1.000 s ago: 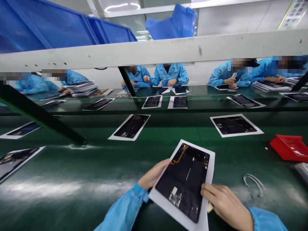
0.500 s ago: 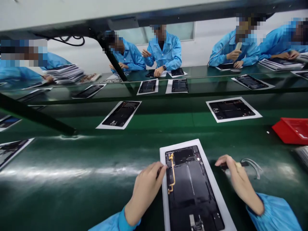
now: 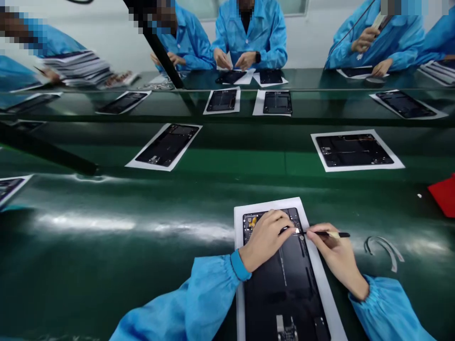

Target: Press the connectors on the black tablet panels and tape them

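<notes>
A black device panel [image 3: 284, 293] with an orange flex strip near its top left lies on a white sheet [image 3: 239, 303] in front of me. My left hand [image 3: 268, 239] is over the panel's upper part, thumb and forefinger pinched at its top right corner; a small white piece [image 3: 297, 230] shows at their tips. Held in my right hand [image 3: 336, 253] is a thin dark tool [image 3: 344, 235], its tip pointing left to that same corner. Beside the right hand lie curved pale strips [image 3: 386, 248].
More panels on white sheets lie beyond, such as one at left [image 3: 168, 147] and one at right [image 3: 355, 150]. A red bin [image 3: 442, 194] sits at the right edge. A dark slanted bar [image 3: 46, 149] crosses the left. People in blue work across the bench.
My left hand has moved right and up, from the panel's left edge onto its top. My right hand has come left to the panel's edge with the tool. The view has tilted down.
</notes>
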Demonstrator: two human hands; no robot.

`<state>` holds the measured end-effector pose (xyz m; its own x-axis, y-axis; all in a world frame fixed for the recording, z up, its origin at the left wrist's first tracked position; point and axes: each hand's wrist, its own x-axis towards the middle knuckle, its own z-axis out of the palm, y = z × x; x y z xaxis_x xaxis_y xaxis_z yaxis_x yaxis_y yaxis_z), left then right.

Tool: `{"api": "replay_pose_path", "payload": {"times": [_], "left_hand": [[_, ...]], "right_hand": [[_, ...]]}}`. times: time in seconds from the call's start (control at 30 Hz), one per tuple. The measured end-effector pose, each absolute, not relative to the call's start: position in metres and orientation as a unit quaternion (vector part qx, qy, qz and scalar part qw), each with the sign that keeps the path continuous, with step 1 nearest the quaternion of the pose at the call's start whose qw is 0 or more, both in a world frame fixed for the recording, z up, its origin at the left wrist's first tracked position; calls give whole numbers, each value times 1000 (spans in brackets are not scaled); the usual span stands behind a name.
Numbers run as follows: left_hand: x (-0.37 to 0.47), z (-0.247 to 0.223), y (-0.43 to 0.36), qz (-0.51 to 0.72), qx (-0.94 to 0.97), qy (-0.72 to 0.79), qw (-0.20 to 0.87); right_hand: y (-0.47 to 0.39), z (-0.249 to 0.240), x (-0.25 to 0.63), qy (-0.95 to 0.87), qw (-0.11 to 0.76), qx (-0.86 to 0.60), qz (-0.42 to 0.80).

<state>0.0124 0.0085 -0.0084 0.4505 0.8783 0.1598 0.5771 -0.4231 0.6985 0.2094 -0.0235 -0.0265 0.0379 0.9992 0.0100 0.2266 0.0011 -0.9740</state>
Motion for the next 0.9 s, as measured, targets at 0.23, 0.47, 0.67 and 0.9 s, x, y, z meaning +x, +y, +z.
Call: {"api": "replay_pose_path", "payload": {"times": [0.23,0.47,0.67,0.9], "left_hand": [[8,-9,4,253,810,445,285],[10,-5,-5,233,815,449,284],[11,-8,-4,222,819,461,261],[10,-9,-1,242,803,463,285]], "right_hand": [[-25,-25,210,-553,445,-573,410],[-24,-19,208,-537,458,-592,390],[-24,-20,208,-533,457,-597,388],[-21,-20,204,-528,462,-583,411]]}}
